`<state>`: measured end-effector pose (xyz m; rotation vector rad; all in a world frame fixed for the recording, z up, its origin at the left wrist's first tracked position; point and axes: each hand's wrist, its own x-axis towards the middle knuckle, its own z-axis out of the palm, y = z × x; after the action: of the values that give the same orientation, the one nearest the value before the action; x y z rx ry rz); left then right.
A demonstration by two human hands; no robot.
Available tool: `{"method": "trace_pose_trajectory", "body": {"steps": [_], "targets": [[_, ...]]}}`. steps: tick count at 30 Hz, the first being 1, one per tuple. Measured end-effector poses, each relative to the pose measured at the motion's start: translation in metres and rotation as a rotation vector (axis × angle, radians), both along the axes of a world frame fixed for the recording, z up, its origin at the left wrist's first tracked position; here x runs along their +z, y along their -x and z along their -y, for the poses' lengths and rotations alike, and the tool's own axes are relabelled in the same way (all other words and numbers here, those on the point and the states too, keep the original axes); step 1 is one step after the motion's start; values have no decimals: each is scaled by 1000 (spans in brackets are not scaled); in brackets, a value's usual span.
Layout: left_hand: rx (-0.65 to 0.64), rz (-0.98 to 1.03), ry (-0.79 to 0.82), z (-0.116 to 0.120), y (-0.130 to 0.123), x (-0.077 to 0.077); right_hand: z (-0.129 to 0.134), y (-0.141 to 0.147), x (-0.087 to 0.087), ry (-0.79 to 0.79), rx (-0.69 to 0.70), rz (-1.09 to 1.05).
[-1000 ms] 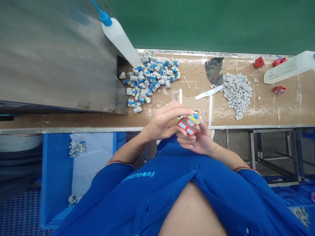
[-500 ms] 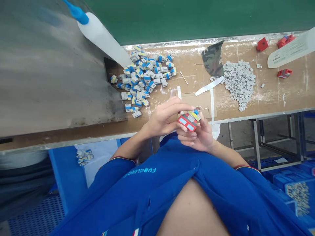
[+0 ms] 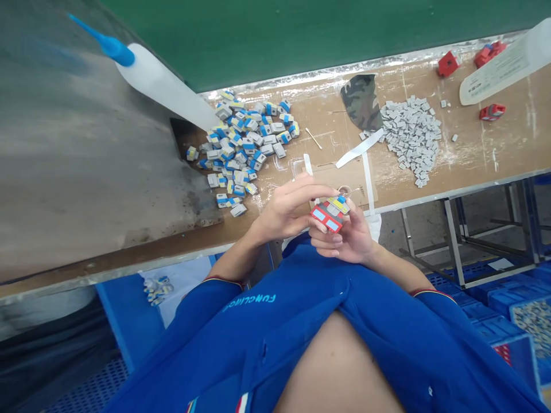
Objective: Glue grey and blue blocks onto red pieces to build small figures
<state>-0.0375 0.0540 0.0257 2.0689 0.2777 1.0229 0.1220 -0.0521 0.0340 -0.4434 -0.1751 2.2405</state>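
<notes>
Upper left of frame: metal box (image 3: pixel 94 160) closed off that side; white bottle (image 3: pixel 167 89) and heap of grey-blue blocks (image 3: pixel 245 143) crowded its right edge. Green panel (image 3: pixel 301 34) bounded the top. Upper middle: lane along bench (image 3: pixel 318 108) ran between heap and pile of small grey pieces (image 3: pixel 411 135), passable over a cotton swab (image 3: pixel 314 139); camouflage scrap (image 3: pixel 362 103) narrowed it. Right of pile: wider gap down to the bench edge; second bottle (image 3: pixel 501 67) and red pieces (image 3: pixel 448 64) obstructed upper right. Centre: left hand (image 3: pixel 289 206) and right hand (image 3: pixel 350 236), around red toy (image 3: pixel 326 219), plugged the near approach.
</notes>
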Motion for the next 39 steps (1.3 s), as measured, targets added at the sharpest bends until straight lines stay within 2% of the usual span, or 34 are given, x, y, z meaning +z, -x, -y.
{"method": "trace_pose_trajectory", "body": {"steps": [8, 17, 34, 39], "targets": [[50, -55, 55, 2, 7, -8, -8, -6, -5, 5, 89, -35], [86, -58, 86, 4, -4, -13, -10, -17, -2, -26, 57, 13], [82, -21, 13, 13, -9, -7, -2, -28, -13, -102, 142, -64], [107, -70, 6, 18, -9, -8, -1, -31, -15, -97, 179, -46]]}}
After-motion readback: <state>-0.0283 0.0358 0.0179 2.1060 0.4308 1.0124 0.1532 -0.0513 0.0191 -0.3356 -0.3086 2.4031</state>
